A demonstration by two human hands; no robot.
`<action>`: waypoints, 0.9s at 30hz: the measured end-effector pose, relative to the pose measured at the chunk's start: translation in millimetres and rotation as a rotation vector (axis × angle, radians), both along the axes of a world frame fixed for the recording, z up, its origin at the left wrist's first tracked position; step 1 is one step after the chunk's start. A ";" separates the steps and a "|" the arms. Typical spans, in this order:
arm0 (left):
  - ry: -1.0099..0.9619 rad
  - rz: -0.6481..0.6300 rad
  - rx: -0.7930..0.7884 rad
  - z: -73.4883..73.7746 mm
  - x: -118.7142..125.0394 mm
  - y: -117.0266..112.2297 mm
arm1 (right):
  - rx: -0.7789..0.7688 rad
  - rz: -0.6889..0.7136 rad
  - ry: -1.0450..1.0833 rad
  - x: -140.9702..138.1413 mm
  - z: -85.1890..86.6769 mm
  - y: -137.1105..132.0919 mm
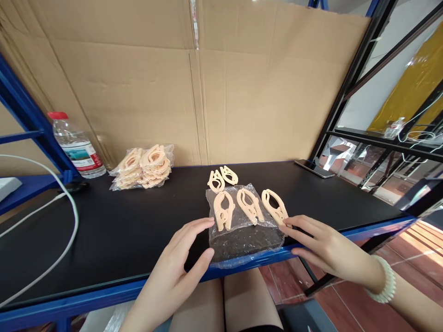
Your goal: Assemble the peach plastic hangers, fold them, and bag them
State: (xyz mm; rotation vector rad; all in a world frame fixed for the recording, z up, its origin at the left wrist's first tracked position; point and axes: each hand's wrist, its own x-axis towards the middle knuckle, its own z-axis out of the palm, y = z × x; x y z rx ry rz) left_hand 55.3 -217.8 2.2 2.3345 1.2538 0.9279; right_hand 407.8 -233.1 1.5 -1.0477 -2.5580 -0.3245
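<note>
A clear plastic bag point(247, 244) lies flat at the table's front edge. Two cream plastic clip-like pieces, a left piece point(218, 210) and a middle piece point(249, 207), rest on it. A third clip-like piece point(275, 205) is at the bag's right side. My right hand point(320, 246) has its fingertips on that piece's lower end, fingers stretched and thumb apart. Beside the bag's left edge, my left hand point(180, 258) is open and holds nothing. Just behind the bag are two more pieces, one left point(216, 180) and one right point(229, 175).
Bagged stacks of similar pieces point(143, 167) sit at the back left. A red-capped bottle point(76, 147) stands beyond them. A white cable point(74, 216) loops over the table's left side. A phone point(314, 168) lies at the back right. Cardboard point(242, 92) walls the rear.
</note>
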 end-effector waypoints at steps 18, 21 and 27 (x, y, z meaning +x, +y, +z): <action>0.131 -0.098 0.089 -1.5 0.2 -2.0 | 0.373 0.037 0.063 -3.7 -29.2 -19.9; 0.153 -0.104 0.104 -2.5 -0.2 -1.9 | 0.364 0.055 0.056 -5.6 -31.0 -21.5; 0.216 -0.145 0.164 -0.1 -1.6 -2.9 | 0.397 0.137 0.094 -2.7 -26.7 -29.6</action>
